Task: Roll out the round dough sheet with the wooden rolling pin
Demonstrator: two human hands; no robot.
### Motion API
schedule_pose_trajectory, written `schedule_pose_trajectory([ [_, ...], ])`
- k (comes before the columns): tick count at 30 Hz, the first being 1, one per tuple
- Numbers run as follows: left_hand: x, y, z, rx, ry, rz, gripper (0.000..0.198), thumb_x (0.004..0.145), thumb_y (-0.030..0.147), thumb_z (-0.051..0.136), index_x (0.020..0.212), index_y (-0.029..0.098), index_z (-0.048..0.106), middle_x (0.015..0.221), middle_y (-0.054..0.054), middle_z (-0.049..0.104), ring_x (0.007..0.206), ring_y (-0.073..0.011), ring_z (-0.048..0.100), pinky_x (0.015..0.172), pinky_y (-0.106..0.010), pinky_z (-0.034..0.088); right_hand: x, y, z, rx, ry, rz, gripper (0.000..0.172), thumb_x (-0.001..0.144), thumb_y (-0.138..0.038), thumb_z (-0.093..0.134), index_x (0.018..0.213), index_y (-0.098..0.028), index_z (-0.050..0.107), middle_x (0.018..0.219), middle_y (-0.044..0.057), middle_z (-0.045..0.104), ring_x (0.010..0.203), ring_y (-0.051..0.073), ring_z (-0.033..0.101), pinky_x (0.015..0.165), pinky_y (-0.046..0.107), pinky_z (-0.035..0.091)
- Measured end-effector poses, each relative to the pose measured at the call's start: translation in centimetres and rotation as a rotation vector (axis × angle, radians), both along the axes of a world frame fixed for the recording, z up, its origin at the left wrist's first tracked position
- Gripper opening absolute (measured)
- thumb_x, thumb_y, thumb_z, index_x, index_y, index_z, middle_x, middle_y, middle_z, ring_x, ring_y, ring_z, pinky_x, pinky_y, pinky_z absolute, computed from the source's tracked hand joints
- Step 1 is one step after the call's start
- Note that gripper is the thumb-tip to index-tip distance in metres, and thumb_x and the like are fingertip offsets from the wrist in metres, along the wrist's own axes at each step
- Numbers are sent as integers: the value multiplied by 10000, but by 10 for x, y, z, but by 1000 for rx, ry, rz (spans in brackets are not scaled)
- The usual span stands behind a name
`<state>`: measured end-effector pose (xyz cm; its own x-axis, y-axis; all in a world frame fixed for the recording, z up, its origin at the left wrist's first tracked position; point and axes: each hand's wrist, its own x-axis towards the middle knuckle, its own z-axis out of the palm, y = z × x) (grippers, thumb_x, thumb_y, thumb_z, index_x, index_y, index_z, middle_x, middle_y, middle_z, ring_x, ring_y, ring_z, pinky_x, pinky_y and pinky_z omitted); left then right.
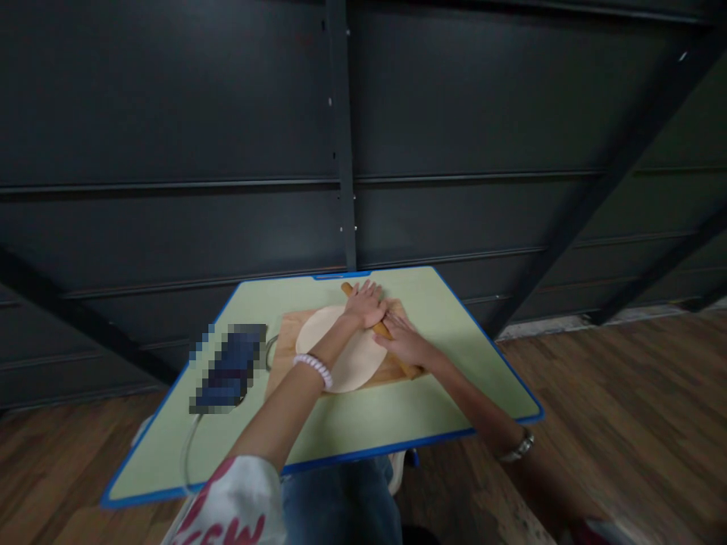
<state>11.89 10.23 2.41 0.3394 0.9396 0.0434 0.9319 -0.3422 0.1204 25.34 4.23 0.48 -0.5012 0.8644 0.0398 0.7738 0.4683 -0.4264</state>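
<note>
A round, flat sheet of pale dough (pixel 355 365) lies on a wooden board (pixel 288 331). Across the right side of the dough, a wooden rolling pin (pixel 382 330) is set at a slant. My left hand (pixel 365 304) rests on the pin's far part with its fingers stretched out and spread. Nearer to me, my right hand (pixel 404 342) presses on the pin, palm down, fingers extended forward. Neither hand wraps around the pin. My left forearm hides part of the dough.
The board sits on a small pale green table (pixel 460 356) with a blue rim. To the left lies a dark, pixelated flat device (pixel 230 369), with a cable (pixel 185 446) running over the near edge. A dark panelled wall (pixel 454 98) stands behind. Wood-look flooring (pixel 625 386) surrounds the table.
</note>
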Motion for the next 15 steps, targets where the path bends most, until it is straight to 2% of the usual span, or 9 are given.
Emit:
schedule_pose_trajectory([
  [3,8,5,1,-10,-15,-15,631,915,487,139,1405,137,328,1486,-81,284,1398,-227,131,1135,-458,55,3,2,-1,16,47,2,654,877,-408,406,1438,-111,251,1509,108,212,1387,233,164,1121,408,136],
  [8,17,9,3,-1,-42,11,600,916,461,168,1374,134,379,1472,-89,319,1390,-240,164,1127,-472,88,4,-1,2,39,98,-36,550,859,-365,466,1363,-155,396,1434,87,390,1340,224,290,1109,392,169],
  [11,19,8,1,47,-69,51,575,921,434,178,1343,122,413,1452,-112,353,1381,-245,192,1118,-480,112,3,-3,7,29,115,-63,488,845,-336,492,1293,-143,469,1380,102,458,1300,221,355,1094,387,202],
  [15,19,1,-2,147,-113,142,621,931,457,99,1348,107,396,1439,-129,369,1371,-248,219,1109,-497,117,-2,-5,9,44,171,-140,496,811,-297,524,1280,-146,469,1321,108,512,1217,234,452,1056,382,279],
])
